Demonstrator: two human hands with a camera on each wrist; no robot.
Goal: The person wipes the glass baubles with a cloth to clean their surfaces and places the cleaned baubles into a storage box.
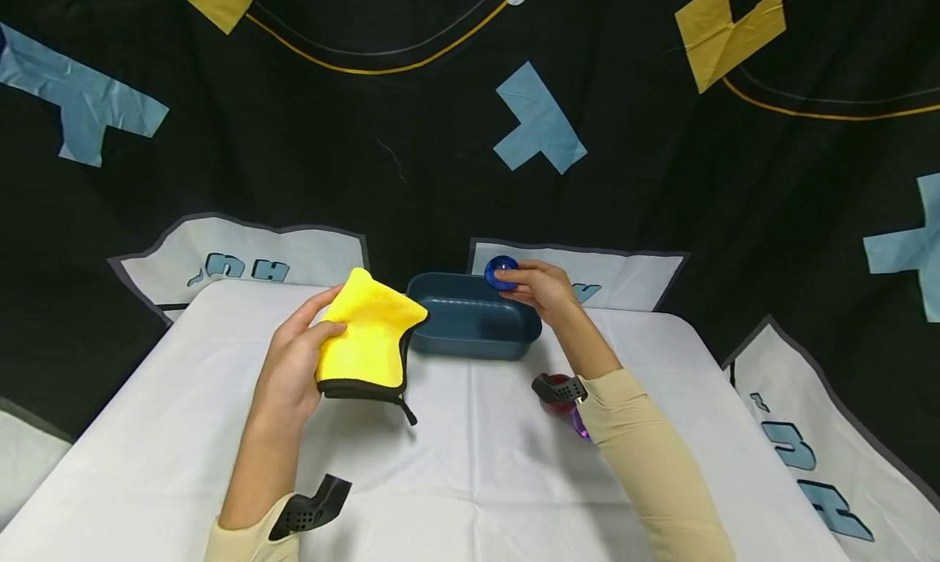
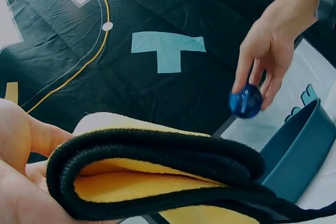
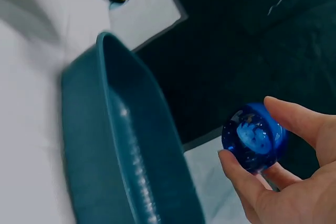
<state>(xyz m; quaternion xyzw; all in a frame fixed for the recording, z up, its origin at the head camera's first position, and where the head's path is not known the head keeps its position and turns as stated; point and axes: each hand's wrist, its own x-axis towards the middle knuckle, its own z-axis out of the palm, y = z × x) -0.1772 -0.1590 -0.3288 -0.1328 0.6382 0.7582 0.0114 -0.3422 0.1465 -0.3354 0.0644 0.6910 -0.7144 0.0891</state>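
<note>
The left hand (image 1: pixel 290 358) comes up from the lower edge of the head view and holds a yellow cloth (image 1: pixel 370 329) above the white table (image 1: pixel 441 472), thumb on the near face and the fingers mostly behind it, closed enough to pinch. The right hand (image 1: pixel 539 285) reaches forward and inward, its fingers bent and partly closed around a blue ball (image 1: pixel 502 273), which it grips by the fingertips near the far rim of a dark teal tray (image 1: pixel 470 348); whether the ball is directly over the opening, I cannot tell. The left wrist view shows what the head view does not: the cloth is folded in layers, with a thick black border. Only the right wrist view reveals clearly a pale pattern inside the ball. Only the head view shows a red object (image 1: pixel 561 407) and a purple object (image 1: pixel 580 424), both partly hidden by the right wrist and sleeve.
</note>
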